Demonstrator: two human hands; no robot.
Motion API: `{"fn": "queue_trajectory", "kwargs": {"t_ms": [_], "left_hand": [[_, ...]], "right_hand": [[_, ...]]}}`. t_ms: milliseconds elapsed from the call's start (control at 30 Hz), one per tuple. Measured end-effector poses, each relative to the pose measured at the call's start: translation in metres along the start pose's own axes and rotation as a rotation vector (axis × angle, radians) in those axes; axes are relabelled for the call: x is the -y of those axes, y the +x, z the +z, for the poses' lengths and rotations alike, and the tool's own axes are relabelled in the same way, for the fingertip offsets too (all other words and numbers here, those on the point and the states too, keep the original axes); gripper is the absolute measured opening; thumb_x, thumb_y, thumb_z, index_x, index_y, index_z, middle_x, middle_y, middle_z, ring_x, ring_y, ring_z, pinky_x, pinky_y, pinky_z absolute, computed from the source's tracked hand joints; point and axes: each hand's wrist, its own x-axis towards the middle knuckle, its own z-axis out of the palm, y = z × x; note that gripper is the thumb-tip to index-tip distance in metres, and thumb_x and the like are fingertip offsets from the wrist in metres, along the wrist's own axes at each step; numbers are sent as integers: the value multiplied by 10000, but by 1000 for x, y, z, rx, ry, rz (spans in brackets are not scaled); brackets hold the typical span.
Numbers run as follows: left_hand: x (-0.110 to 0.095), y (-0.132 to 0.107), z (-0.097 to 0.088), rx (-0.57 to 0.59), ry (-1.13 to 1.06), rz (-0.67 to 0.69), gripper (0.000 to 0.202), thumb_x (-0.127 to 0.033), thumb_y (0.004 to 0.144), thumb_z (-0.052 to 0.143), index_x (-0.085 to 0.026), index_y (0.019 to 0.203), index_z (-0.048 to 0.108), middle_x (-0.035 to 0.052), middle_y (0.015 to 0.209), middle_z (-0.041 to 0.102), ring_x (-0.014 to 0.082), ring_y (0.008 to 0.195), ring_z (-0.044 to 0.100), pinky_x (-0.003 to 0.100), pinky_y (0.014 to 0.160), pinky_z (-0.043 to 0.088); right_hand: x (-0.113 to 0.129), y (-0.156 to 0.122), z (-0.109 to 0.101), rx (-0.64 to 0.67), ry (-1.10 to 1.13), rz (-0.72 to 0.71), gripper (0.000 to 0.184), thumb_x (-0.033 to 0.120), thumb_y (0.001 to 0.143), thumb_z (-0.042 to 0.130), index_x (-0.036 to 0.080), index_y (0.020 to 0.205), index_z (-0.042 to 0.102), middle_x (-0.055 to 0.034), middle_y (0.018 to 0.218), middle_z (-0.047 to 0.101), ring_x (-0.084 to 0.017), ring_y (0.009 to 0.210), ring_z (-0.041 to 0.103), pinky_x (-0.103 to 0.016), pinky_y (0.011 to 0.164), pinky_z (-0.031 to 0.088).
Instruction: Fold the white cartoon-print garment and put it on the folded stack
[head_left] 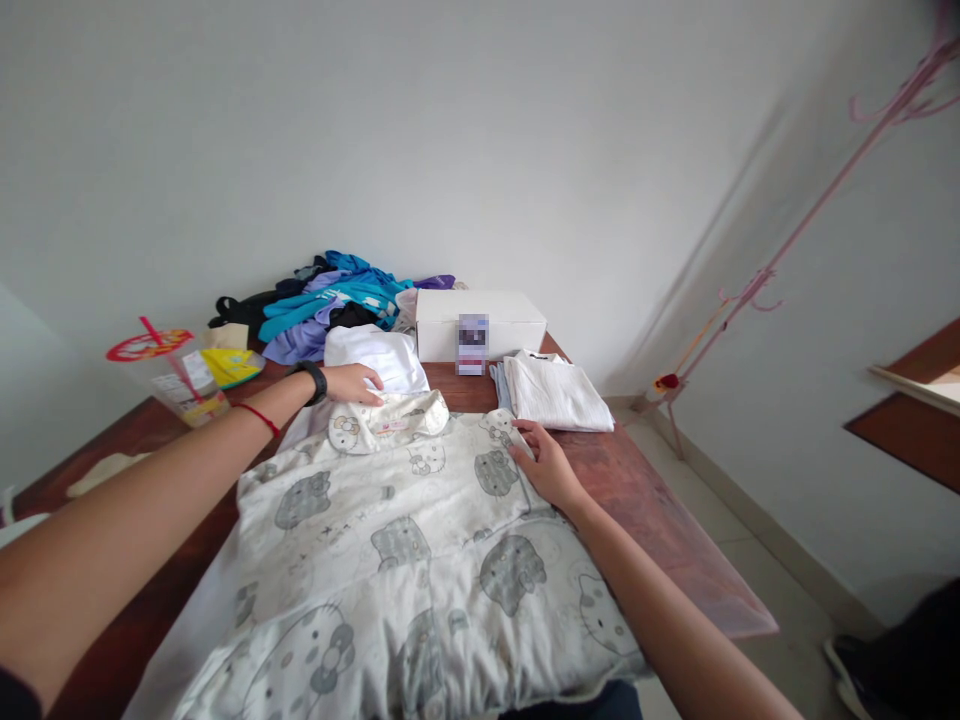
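Observation:
A pale pyjama shirt [352,560] with grey cartoon cat faces is spread on the table, its collar [390,425] towards the wall. My left hand [351,384] reaches over the collar's back edge, fingers stretched out and thumb a little apart, beside a white folded cloth [379,352]. At the shirt's right shoulder rests my right hand [547,462]; its fingers and thumb are apart, with the tips touching the fabric. The shirt looks wrinkled along its lower part, and its near edge hangs close to my lap.
Behind stand a white box [487,310] and a heap of blue, purple and black clothes [337,300]. A folded light garment [559,392] lies back right. At left, a plastic cup [184,380] with a straw stands by a yellow packet [232,366]. A pink coat stand [795,245] leans right.

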Motion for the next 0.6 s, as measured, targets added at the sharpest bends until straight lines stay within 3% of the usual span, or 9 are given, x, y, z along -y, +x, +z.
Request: {"fn": "queue_trajectory", "kwargs": {"t_ms": [133, 333, 500, 600], "left_hand": [[-3, 7, -3, 69, 30, 27, 360, -457, 660, 750, -143, 830, 703, 8, 796, 722, 178, 822, 586, 219, 733, 436], [3, 13, -2, 38, 57, -24, 434, -439, 696, 711, -105, 972, 692, 59, 885, 734, 209, 810, 620, 257, 727, 461], [-16, 28, 21, -20, 64, 38, 703, -574, 738, 676, -136, 1283, 601, 118, 1115, 729, 272, 1002, 656, 304, 847, 468], [-30, 40, 41, -28, 49, 103, 746, -631, 748, 662, -175, 1333, 587, 111, 1127, 733, 272, 1021, 663, 308, 860, 465]], "right_hand": [[1, 0, -1, -1, -21, -4, 432, 378, 883, 623, 215, 1279, 564, -25, 884, 675, -205, 835, 644, -309, 757, 514], [-1, 1, 0, 4, -19, 4, 432, 373, 882, 628, 213, 1279, 569, -18, 874, 663, -200, 824, 633, -299, 744, 503], [-2, 1, 0, 3, -25, 0, 431, 372, 885, 625, 211, 1280, 569, -19, 881, 655, -203, 841, 631, -303, 755, 506], [-1, 0, -1, 2, -27, 3, 429, 372, 888, 621, 213, 1282, 566, -18, 876, 653, -199, 825, 629, -303, 750, 506]]}}
